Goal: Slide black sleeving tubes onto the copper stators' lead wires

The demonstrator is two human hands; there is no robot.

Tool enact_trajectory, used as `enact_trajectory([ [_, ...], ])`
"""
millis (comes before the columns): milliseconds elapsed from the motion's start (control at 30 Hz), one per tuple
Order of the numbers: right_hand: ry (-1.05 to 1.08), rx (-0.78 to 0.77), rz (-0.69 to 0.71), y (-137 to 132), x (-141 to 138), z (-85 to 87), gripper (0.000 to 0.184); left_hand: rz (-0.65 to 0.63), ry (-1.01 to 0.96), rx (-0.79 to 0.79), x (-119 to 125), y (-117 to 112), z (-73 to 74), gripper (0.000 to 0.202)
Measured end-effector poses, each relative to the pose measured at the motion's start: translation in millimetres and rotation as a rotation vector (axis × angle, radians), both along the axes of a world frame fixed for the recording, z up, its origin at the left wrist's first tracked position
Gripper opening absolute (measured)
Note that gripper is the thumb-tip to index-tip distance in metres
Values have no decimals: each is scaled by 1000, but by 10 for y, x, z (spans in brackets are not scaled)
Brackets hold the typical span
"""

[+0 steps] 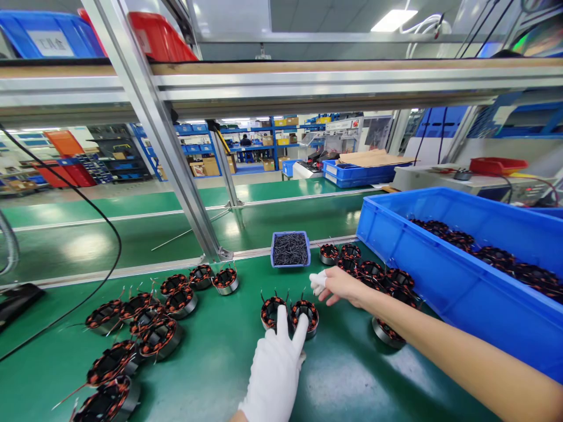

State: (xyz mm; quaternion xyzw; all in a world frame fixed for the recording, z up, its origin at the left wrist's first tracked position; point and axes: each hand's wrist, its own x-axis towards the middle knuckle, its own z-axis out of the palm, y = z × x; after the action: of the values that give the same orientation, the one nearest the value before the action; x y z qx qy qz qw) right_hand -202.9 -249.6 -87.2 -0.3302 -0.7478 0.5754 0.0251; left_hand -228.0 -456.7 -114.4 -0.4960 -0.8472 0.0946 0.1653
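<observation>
At the centre of the green bench, the left hand, gloved in white, holds its index and middle fingers spread; one fingertip overlaps the first stator, the other the second stator, which stands just beside it. Both units sit with their leads upward. Beyond the pair, the right hand, with white covers on some fingertips, hangs above the bench with its fingers loosely bent; whether they pinch anything cannot be told. The step in hand appears to be positioning or steadying the pair. The next move would call for a steady left hand and right fingers placed clear of the thin leads. Count outward: central stators, two; left group, ten; right group, at least seven, the arm hiding part of it; tray, one, holding black pieces too numerous to count; large blue bin, one, at the right, containing further stators, not countable from this view.
</observation>
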Motion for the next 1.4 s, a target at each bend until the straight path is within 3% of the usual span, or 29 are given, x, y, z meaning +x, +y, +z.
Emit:
enact_trajectory([
  [167,147,269,-26,117,150,352,13,-43,-39,60,-176,146,-47,35],
  [233,218,497,-27,25,402,465,15,-36,-32,86,-311,235,-70,34],
  [300,223,760,-59,-148,750,458,18,-14,-37,106,-453,328,-65,34],
  [367,148,893,-126,-331,1132,301,20,27,-51,135,-558,396,-18,36],
  [467,-57,1024,-225,-463,1614,-102,27,53,-75,204,-551,415,111,43],
  [567,-335,1123,-185,-382,1843,-443,22,-132,-207,207,-341,369,233,41],
  [633,-395,1117,-107,-301,1853,-555,20,-312,-367,184,-170,330,281,40],
  [767,-274,1048,34,-377,1696,-574,23,-566,-511,157,7,215,347,54],
  [900,-9,854,360,-718,1417,-456,24,-740,-510,44,-73,1,362,49],
  [967,115,762,456,-792,1226,-359,23,-686,-499,45,-146,-135,306,48],
  [1067,288,725,379,-629,860,-203,26,-469,-426,69,-203,-332,131,53],
  [1133,326,829,230,-397,567,-136,29,-314,-337,54,-180,-426,-7,51],
  [1233,223,1075,132,-72,122,-147,28,-134,-214,0,-88,-484,-111,46],
  [1300,186,1140,127,59,-115,-215,31,-93,-217,-49,-45,-490,-40,44],
  [1400,190,1151,149,144,-324,-331,30,-115,-399,-92,-93,-499,260,38],
])
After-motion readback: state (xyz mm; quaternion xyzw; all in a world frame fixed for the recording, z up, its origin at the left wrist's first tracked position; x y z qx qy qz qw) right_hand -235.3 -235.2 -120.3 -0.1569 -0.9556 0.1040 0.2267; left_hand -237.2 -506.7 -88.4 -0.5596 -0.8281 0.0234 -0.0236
